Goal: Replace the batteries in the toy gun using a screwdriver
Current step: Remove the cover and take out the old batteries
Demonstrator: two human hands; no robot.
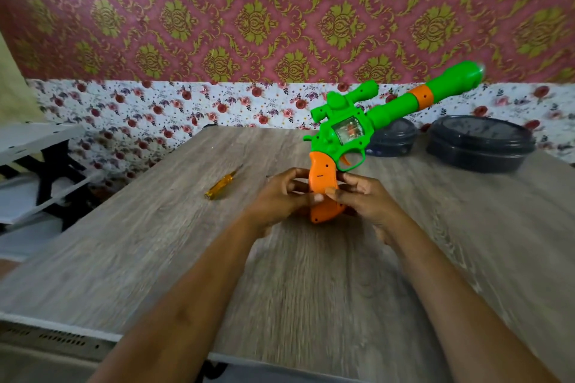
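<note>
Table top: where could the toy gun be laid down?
The table is bare nearer than the left hand and right hand holding the toy gun, and around the screwdriver. Two dark containers crowd the far right.

My desk (140, 258) was a grey wood-grain top with the wall right behind it. The upper wallpaper (280, 9) was maroon with gold damask, and under it ran a white strip (186, 106) dotted with little red roses. Off to my left stood a white rack (34, 137) on black legs. A big dark round tub (480, 146) and a smaller one (392, 137) sat at the desk's back right.
</note>
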